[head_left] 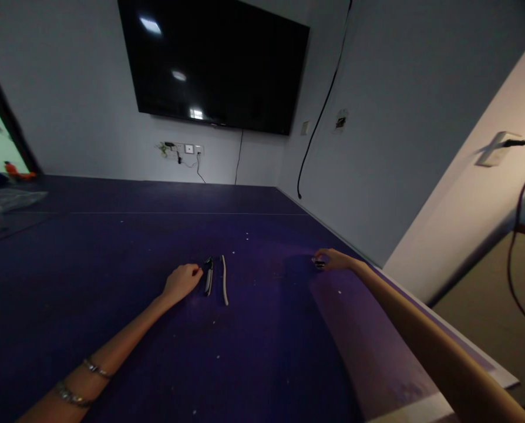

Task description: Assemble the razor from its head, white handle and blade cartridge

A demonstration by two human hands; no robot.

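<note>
My left hand (182, 284) is closed, its fingertips at the dark left side of a pliers-like hand tool (208, 279). The tool lies on the purple tabletop (262, 346), with a slim grey-and-black handle pointing towards me and a dark head at the far end. Just right of it lies a short length of grey cable (225, 281), slightly bent and apart from the tool. Far to the right, my right hand (333, 259) has its fingers curled around a small, shiny, partly clear item (319, 264) at the tabletop. Its exact kind is too small to make out.
A wall-mounted television (218, 64) hangs beyond the table, above wall sockets (189, 149) with plugged-in cords. One black cable (317, 126) dangles down the right wall to the table's edge. Clear plastic wrapping (11, 201) and an orange object (18, 172) lie at far left.
</note>
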